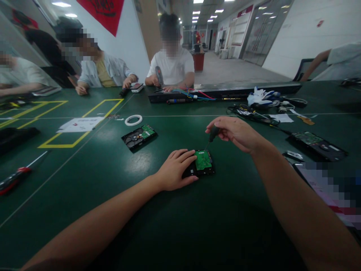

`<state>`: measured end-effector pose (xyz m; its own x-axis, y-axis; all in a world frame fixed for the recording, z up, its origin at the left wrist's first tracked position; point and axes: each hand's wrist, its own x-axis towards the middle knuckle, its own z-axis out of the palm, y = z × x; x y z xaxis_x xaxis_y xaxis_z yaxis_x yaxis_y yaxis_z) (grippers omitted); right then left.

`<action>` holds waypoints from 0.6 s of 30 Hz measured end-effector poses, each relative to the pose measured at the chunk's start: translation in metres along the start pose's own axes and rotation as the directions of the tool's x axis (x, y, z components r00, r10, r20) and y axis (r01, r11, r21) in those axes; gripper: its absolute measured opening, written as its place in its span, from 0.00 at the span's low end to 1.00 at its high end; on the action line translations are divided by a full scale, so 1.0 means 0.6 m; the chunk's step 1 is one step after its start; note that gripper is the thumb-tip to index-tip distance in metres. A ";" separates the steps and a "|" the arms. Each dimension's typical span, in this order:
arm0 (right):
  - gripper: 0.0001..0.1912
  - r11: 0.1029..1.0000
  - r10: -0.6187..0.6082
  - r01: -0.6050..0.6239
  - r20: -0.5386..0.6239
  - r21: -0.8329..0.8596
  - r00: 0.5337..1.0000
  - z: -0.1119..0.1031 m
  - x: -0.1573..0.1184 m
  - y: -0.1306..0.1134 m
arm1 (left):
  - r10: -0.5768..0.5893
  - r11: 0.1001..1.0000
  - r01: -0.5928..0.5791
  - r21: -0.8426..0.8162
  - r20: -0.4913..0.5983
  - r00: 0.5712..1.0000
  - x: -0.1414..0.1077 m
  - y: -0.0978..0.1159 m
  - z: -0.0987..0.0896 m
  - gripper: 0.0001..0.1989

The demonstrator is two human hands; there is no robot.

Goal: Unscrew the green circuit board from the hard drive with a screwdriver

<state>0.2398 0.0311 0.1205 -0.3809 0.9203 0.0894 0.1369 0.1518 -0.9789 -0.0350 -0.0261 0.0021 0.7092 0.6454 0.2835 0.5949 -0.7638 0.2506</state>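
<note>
A hard drive lies on the green table with its green circuit board facing up. My left hand is laid over its left part, fingers across the top and thumb along the near edge, holding it in place. In my right hand is a small dark-handled screwdriver, gripped between thumb and fingers. Its thin shaft slants down to the far edge of the circuit board; whether the tip sits in a screw is too small to tell. My left palm hides part of the drive.
Another hard drive and a white ring lie beyond my left hand. At far left is a red-and-black screwdriver. To the right are a third drive, cables and gloves. A long black panel lies across the table before co-workers.
</note>
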 end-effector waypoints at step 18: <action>0.10 0.999 0.022 -0.026 0.077 0.048 0.997 0.015 -0.006 -0.008 | 0.005 1.000 -0.005 0.021 -0.009 1.000 0.001 0.002 0.000 0.39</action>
<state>0.2326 0.0237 0.1231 -0.4474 0.8927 0.0531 0.1025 0.1102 -0.9886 -0.0340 -0.0263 0.0026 0.7088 0.6417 0.2930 0.5992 -0.7669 0.2298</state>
